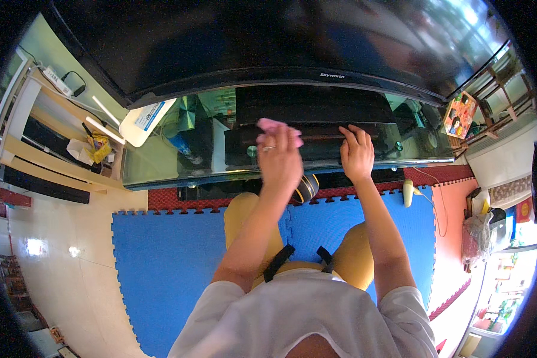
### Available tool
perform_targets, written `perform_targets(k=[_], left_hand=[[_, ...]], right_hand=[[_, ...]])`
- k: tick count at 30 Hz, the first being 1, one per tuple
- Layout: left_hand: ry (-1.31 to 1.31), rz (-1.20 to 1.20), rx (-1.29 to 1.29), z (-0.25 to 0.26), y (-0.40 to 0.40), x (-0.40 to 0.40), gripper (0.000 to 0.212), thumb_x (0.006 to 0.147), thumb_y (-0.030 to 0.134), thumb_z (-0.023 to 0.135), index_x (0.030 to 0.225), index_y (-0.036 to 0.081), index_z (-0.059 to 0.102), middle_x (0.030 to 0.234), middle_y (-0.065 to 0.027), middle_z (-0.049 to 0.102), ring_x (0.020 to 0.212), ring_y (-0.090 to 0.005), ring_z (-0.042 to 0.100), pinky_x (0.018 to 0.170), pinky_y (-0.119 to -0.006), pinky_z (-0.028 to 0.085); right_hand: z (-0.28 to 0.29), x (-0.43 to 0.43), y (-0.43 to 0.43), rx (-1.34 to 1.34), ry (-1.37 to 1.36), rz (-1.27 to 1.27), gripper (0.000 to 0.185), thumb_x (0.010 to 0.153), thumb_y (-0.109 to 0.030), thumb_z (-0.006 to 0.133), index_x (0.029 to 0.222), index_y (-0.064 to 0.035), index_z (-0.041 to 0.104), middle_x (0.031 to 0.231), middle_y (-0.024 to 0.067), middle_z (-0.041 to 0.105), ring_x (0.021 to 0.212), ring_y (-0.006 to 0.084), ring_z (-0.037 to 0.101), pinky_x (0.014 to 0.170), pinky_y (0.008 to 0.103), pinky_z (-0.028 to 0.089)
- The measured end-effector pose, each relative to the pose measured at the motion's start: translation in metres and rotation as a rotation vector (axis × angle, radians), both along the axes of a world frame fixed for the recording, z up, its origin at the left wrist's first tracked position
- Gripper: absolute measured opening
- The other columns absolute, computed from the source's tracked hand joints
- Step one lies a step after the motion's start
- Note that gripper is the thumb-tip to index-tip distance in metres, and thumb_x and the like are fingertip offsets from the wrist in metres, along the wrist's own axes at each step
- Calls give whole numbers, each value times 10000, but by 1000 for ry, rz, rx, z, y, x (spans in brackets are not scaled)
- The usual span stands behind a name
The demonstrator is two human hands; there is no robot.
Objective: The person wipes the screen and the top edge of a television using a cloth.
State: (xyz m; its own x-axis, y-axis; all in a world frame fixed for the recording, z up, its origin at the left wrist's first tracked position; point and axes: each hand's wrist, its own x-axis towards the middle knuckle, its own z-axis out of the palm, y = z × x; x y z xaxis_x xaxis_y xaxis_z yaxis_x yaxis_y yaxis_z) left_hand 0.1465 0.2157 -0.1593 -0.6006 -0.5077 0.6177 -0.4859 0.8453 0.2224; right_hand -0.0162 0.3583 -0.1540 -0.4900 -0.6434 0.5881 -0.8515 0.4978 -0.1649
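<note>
My left hand (280, 154), with a ring on one finger, presses on a pink cloth (277, 127) that lies on the glass top of a TV stand (147, 172). The cloth shows past the fingertips, and the hand is slightly blurred. My right hand (357, 152) rests on the same glass top, fingers a little apart, with nothing seen in it. Both hands are near a long dark panel (313, 105) at the foot of a large Skyworth television (250, 49). I cannot tell whether that panel lies on the glass or under it.
A white router (145, 123) stands at the left end of the glass. At the right end is a colourful picture board (461, 115). On the foam mats (170, 250) below lie a hair dryer (408, 193) with its cord and a dark round object (306, 188) close under the stand's edge.
</note>
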Motion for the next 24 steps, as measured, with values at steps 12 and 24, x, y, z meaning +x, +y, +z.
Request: perform_targets(k=[12, 24], left_hand=[[136, -92, 37, 23, -46, 11, 398, 916, 212, 585, 1286, 64, 600, 1381, -161, 529, 1351, -387, 422, 1085, -559, 337], [-133, 60, 137, 2, -54, 8, 447, 989, 249, 520, 1404, 83, 499, 1524, -142, 391, 1442, -380, 292, 1150, -584, 242]], right_hand=[[5, -1, -5, -119, -102, 79, 358, 820, -62, 635, 1170, -123, 684, 1202, 100, 612, 1099, 339, 559, 960, 434, 470], [23, 65, -58, -52, -42, 378, 409, 753, -19, 636, 1158, -52, 681, 1267, 86, 621, 1179, 303, 561, 997, 406, 482]])
